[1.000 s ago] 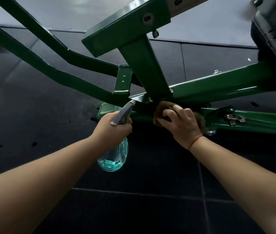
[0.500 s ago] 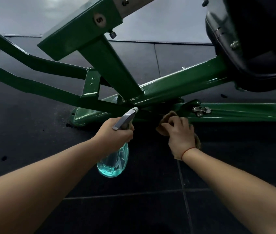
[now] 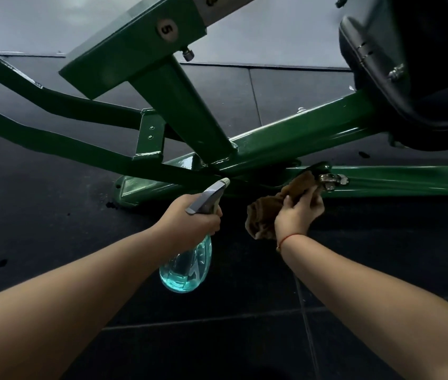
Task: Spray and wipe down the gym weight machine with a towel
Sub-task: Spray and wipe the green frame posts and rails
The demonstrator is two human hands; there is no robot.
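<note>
My right hand (image 3: 299, 212) is curled round the brown towel (image 3: 262, 218). It presses the upper fold against the low green rail (image 3: 409, 179) of the weight machine. The rest of the cloth hangs bunched just inside that hand, toward my other one.

My left hand (image 3: 189, 219) grips the neck of the spray bottle (image 3: 187, 270). The nozzle points up and away at the frame joint just beyond its knuckles. I cannot tell whether a finger rests on the trigger.

What matters next, as I read it, is the rail's long axis. It runs sideways, out past the right hand's far side, with unwiped length that way. The right hand is plainly the nearer one and already on the metal, so I judge the wipe should slide outward along the rail.

A small metal fitting (image 3: 332, 181) sits at the towel's fingertip edge. The shadow there is deep, so the cloth may be touching it or only beside it.
</note>
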